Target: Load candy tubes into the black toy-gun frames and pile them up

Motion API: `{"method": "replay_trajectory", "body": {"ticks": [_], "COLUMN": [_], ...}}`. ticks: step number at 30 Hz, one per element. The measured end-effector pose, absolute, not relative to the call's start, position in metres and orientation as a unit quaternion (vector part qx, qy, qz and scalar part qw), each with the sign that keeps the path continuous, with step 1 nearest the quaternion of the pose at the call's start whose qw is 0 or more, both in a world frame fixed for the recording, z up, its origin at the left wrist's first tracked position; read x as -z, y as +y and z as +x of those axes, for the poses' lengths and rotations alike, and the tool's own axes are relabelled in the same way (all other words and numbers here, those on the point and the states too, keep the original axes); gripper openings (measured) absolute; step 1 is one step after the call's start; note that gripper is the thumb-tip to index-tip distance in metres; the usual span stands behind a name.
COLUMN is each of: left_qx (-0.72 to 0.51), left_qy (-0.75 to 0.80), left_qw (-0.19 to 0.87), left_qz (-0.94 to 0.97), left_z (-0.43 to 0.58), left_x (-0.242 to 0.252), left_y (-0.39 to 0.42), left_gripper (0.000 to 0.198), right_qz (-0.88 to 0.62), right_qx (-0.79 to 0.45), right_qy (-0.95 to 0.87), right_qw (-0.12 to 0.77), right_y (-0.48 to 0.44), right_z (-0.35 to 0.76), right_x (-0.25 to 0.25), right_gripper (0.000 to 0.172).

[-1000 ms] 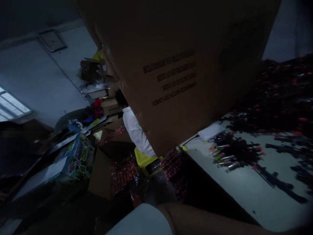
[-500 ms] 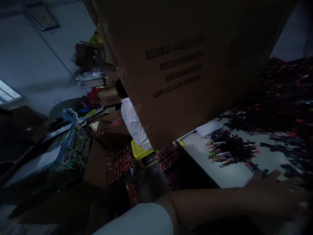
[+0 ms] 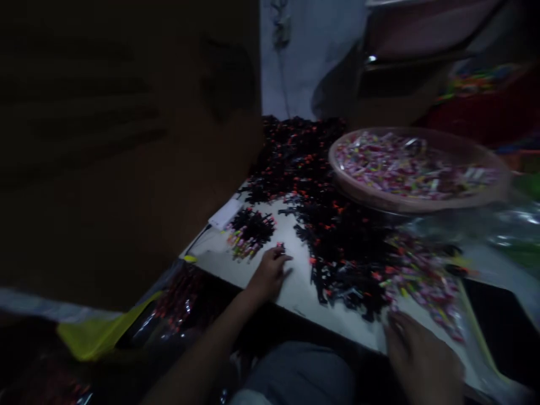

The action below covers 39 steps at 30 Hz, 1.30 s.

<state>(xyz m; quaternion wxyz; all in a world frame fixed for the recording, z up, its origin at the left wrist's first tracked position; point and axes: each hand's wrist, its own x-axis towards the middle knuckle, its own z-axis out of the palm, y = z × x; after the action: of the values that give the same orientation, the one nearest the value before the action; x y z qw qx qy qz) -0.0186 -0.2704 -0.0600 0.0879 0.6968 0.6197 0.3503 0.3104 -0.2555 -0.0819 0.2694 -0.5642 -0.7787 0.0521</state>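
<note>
Left hand [image 3: 270, 274] open, fingertips at one small pink piece [image 3: 280, 246] on surface [image 3: 295, 295]; right hand [image 3: 422, 360] flat, empty, blurred. Judged light, stiff, easily scattered: pinch mid-body.

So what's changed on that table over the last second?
The view swung right: the cardboard box now fills the left and a basin of sweets has appeared. The left hand, reaching far right before, now rests on the white table by a small piece; the right hand has come into view. The black toy pile stayed put.
</note>
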Motion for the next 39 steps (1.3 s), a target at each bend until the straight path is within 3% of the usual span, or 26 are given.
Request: {"method": "replay_trajectory", "body": {"ticks": [5,10,16,20,24,27,30,32,37,39], "left_qx": [-0.410,-0.515,-0.434,-0.440,-0.554,-0.615,-0.578,-0.540,-0.503,-0.492], "left_qy": [0.678,0.645,0.690,0.690,0.637,0.583,0.506,0.461,0.443,0.451], "left_qw": [0.147,0.232,0.047,0.035,0.155,0.331,0.547,0.633,0.688,0.697], "left_qz": [0.592,0.514,0.577,0.574,0.513,0.415,0.333,0.307,0.277,0.261], "left_z": [-0.027,-0.031,-0.071,-0.108,-0.106,-0.070,-0.020,0.013,0.060,0.064], "left_x": [0.063,0.064,0.024,0.003,0.000,-0.003,-0.006,-0.005,0.009,0.016], "left_y": [-0.277,-0.277,-0.258,-0.236,-0.238,-0.255,-0.276,-0.288,-0.302,-0.302], "left_gripper": [0.049,0.055,0.053,0.055,0.072,0.082,0.071,0.072,0.094,0.088], "right_qz": [-0.638,-0.637,-0.594,-0.580,-0.606,-0.584,-0.515,-0.463,-0.424,-0.422], "right_qx": [-0.012,0.003,-0.048,-0.094,-0.205,-0.337,-0.455,-0.515,-0.535,-0.519], "right_qy": [-0.745,-0.743,-0.738,-0.723,-0.658,-0.608,-0.589,-0.579,-0.589,-0.609], "right_qw": [0.193,0.205,0.317,0.364,0.397,0.420,0.425,0.430,0.432,0.426], "right_y": [-0.255,-0.252,-0.251,-0.256,-0.263,-0.274,-0.289,-0.298,-0.306,-0.306], "right_z": [0.302,0.306,0.311,0.310,0.306,0.289,0.258,0.237,0.213,0.216], "right_x": [0.080,0.084,0.090,0.094,0.094,0.080,0.057,0.044,0.027,0.024], "right_gripper": [0.038,0.041,0.034,0.033,0.035,0.034,0.032,0.033,0.057,0.053]}}
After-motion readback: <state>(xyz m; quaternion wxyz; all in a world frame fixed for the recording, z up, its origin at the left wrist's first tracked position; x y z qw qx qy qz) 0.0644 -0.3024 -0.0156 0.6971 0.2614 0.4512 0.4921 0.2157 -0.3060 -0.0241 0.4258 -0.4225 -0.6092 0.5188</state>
